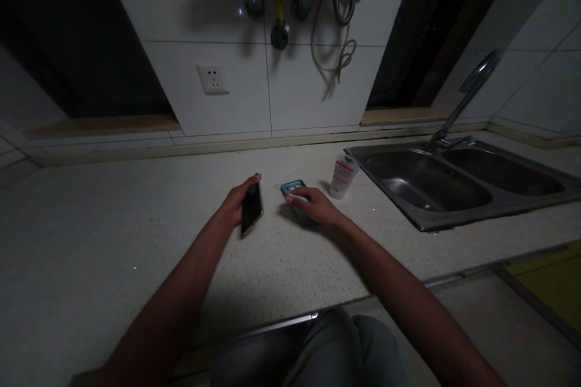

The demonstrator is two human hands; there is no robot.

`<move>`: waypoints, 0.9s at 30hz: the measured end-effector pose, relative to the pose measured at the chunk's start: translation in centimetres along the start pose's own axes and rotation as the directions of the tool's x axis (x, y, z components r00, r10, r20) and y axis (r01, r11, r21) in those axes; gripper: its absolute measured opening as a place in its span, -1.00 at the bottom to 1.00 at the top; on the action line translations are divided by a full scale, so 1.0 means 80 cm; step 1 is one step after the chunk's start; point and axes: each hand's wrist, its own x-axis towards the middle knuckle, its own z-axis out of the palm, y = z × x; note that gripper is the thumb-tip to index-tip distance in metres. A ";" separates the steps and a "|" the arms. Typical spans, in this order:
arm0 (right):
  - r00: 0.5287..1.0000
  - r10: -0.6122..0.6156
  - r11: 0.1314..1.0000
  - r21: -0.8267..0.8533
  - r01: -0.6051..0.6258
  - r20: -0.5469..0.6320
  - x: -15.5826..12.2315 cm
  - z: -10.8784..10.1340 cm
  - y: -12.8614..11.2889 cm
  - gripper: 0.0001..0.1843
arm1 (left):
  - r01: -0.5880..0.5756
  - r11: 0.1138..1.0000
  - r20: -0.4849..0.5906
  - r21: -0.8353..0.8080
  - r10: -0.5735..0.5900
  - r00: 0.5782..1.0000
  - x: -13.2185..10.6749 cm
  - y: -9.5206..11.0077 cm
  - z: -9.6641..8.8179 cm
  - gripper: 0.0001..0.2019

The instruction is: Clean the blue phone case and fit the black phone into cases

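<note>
Wall of pale tiles rises behind the steel sink, which I take as my landmark. Speckled countertop stretches away to the sink's left, dimly lit, and from my remote post I see two bare arms reach over it. Well left of the sink, the left hand grips a dark-screened phone, tilted, its thumb at the top edge; the other fingers are hidden, so I cannot tell how they lie. Closer to the sink, the right hand is over what looks like a blue phone case on the countertop. Just beside the sink's left edge stands a clear plastic cup with red print. Smallest, left of the sink and cup, a pale sliver shows between the right thumb and index fingertip, which sit close together; I cannot tell whether they pinch it.
</note>
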 end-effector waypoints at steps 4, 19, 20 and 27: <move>0.977 -0.015 0.980 0.197 -0.029 0.215 -0.006 0.011 -0.013 -0.49 | -0.163 0.986 -0.057 0.024 0.164 0.985 0.000 -0.021 0.018 -0.56; 0.960 0.157 0.793 0.549 -0.262 0.231 -0.004 0.016 -0.017 -0.49 | 0.163 0.806 0.324 -0.569 0.038 0.945 -0.019 -0.023 0.028 -0.26; 0.963 0.158 0.777 0.574 -0.259 0.221 -0.004 0.018 -0.018 -0.48 | 0.183 0.805 0.356 -0.564 0.038 0.934 -0.019 -0.025 0.028 -0.20; 0.969 0.234 0.706 0.699 -0.113 -0.080 0.002 0.008 -0.019 -0.46 | 0.255 0.809 0.451 -0.529 0.014 0.893 -0.004 -0.038 0.019 -0.01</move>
